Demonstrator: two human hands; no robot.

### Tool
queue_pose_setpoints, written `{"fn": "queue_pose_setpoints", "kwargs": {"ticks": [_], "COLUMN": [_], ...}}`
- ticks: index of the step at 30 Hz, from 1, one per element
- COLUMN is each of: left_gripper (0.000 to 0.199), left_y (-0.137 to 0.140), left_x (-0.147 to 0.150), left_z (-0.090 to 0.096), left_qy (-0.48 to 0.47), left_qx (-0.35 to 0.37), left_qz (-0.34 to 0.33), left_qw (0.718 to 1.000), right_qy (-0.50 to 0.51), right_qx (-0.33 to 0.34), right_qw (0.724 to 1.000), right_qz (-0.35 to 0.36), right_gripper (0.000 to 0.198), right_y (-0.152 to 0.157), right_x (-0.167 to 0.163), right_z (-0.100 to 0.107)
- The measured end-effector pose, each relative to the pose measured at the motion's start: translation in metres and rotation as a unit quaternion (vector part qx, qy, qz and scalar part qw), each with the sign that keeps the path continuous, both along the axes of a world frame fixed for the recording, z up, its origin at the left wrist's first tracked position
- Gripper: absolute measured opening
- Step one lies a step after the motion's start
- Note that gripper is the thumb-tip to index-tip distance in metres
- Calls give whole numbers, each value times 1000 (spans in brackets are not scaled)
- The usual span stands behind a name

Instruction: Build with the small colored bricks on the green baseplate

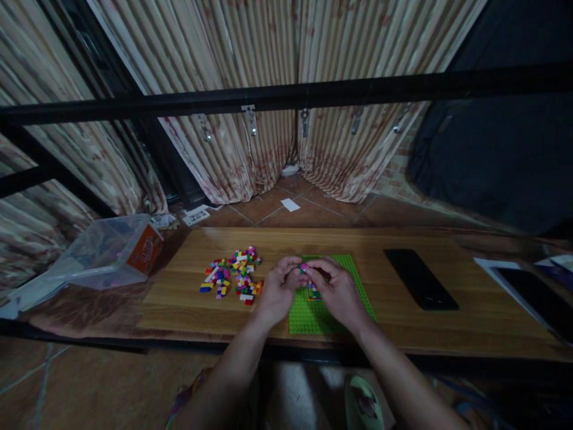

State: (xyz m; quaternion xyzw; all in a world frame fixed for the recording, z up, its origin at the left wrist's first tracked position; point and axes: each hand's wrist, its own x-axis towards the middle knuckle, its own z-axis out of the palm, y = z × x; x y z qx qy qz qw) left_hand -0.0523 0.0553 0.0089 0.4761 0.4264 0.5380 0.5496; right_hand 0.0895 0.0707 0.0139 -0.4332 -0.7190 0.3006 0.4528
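Observation:
Both hands meet above a green baseplate on the wooden board. Between their fingertips is a small purple toy brick, with a bit of green showing under it. My left hand has its fingers closed at the brick's left side. From the right, my right hand pinches the same spot with thumb and forefinger. Under the hands, a small built patch of coloured bricks sits on the baseplate, partly covered by the right hand. Left of my left hand lies a loose pile of bricks in many colours.
A black phone lies on the wooden board to the right, and another dark flat device farther right. At the left stands a clear plastic box with an orange label. A dark metal bar crosses before the curtains.

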Motion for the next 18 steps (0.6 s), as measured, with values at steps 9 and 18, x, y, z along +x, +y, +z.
{"fn": "queue_pose_setpoints", "kwargs": {"ticks": [9,18], "left_gripper": [11,9], "left_y": [-1,0], "left_x": [13,19], "left_z": [-8,-7], "left_qy": [192,197], "left_qx": [77,48], "left_qz": [86,136], "left_qw": [975,970], "right_qy": [-89,-92], "right_qx": [43,63], "right_qw": [992,987], "right_qz": [-81,-115], "right_gripper": [23,24], "right_y": [-4,-3], "right_x": [-6,-8], "right_z": [-7,-9]}}
